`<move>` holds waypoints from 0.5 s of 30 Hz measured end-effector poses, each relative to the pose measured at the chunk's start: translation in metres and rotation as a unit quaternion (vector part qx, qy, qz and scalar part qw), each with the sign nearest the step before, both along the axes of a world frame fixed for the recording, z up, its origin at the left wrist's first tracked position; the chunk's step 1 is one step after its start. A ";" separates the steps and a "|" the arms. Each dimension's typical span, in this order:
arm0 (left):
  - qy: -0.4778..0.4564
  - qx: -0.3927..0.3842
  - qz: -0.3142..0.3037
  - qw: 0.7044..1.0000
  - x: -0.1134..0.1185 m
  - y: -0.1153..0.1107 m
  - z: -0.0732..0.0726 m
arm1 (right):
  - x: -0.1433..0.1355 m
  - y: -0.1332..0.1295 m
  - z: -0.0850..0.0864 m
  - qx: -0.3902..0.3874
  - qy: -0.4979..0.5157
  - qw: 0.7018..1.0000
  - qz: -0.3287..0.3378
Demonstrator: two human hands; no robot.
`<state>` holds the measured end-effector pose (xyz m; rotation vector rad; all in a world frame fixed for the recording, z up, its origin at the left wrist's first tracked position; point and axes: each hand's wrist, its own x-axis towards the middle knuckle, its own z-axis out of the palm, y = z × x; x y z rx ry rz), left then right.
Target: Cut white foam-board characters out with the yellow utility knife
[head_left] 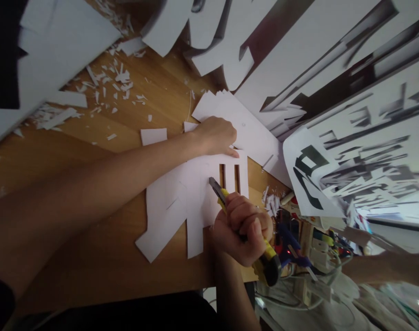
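Note:
A white cut-out character of thick card or foam board lies flat on the wooden table, with slots through its right part and thin cut lines on its left part. My left hand presses on its upper part, fingers curled and thumb laid along the sheet. What lies under the curled fingers is hidden. In my right fist is a yellow-and-black utility knife, its blade out. The blade tip is over the sheet just left of the slots; whether it touches cannot be told.
White scraps litter the wooden table. White boards and cut letters stand beyond my hands. A printed sheet hangs at right, above a blue glue gun and cables. Another person's arm reaches in at far right.

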<state>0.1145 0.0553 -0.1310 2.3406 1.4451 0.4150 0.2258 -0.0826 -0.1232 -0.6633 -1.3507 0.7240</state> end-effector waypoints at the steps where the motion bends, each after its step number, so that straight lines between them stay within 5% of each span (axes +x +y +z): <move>1: -0.001 0.000 0.001 1.000 -0.002 0.001 0.001 | 0.000 -0.001 0.000 -0.001 -0.003 1.000 -0.003; 15: -0.014 -0.001 -0.005 1.000 -0.004 0.002 -0.001 | 0.017 -0.020 0.012 -0.045 -0.026 0.998 0.039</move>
